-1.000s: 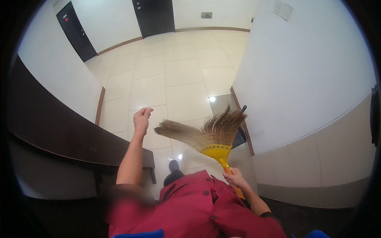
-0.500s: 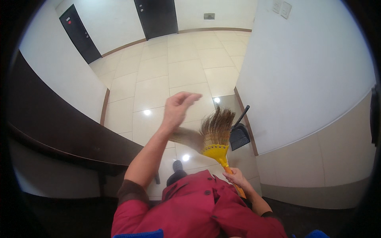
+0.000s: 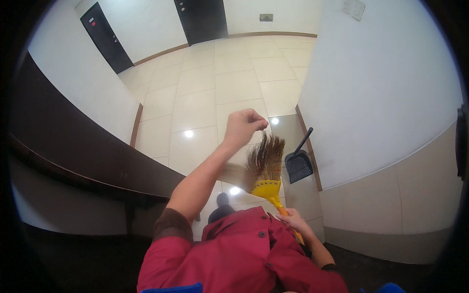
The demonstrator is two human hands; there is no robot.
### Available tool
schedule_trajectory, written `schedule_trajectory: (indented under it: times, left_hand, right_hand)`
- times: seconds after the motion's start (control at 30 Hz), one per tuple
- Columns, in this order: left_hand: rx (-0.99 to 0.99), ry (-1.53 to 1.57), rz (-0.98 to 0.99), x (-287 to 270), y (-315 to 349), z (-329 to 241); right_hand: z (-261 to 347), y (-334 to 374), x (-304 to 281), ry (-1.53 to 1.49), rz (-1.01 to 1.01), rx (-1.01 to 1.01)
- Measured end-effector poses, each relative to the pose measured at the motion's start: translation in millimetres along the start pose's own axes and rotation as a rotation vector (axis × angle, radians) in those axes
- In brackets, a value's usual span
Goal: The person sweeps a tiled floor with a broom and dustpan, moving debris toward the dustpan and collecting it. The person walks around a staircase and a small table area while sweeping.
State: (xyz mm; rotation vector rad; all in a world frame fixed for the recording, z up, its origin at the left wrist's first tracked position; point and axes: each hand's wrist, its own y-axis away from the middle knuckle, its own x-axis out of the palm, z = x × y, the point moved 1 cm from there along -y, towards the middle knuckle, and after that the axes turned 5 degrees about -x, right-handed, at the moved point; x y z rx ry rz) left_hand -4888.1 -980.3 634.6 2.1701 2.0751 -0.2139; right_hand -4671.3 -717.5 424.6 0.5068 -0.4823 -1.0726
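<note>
A broom (image 3: 267,171) with brown bristles and a yellow plastic head is held bristles-up in front of my body. My right hand (image 3: 292,219) is wrapped round its orange handle, just below the yellow head. My left hand (image 3: 246,128) is at the bristle tips, thumb and fingers pinched together. Whether a bristle or some bit of debris sits in that pinch is too small to tell. To the right of the broom, a black dustpan (image 3: 299,165) lies on the floor beside the wall, its handle pointing away from me.
Pale tiles (image 3: 195,107) cover the floor ahead. A dark wooden counter (image 3: 88,151) curves along my left, and a white wall (image 3: 376,97) with a brown skirting stands on the right. Two dark doors, one straight ahead (image 3: 202,19), are at the far side.
My left hand has moved right and down to the bristle tips, its fingers now pinched. The right hand keeps its grip on the broom handle. The view has shifted slightly.
</note>
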Motion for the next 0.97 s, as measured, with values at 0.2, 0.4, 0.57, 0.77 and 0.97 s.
schedule_trajectory:
  times: [0.2,0.4,0.57,0.77,0.97]
  left_hand:
    - [-0.054,0.255,-0.113,-40.9,6.8,28.2]
    - [-0.104,0.462,-0.278,-97.4,56.8,54.1]
    - [-0.119,0.492,-0.516,-162.0,133.5,79.9]
    - [-0.111,0.413,-0.919,-264.4,248.2,90.4]
    - [-0.115,0.317,-1.415,-367.5,361.2,87.0]
  right_hand:
    - [-22.7,1.4,-6.8,-0.101,0.01,0.002]
    - [-44.3,-7.9,-14.3,-0.086,0.058,-0.009]
    - [-69.8,-17.7,-20.4,-0.021,0.028,0.003]
    - [-63.7,-42.4,-13.0,0.122,-0.077,0.071]
    - [-132.0,-106.9,-89.3,0.326,-0.057,0.05]
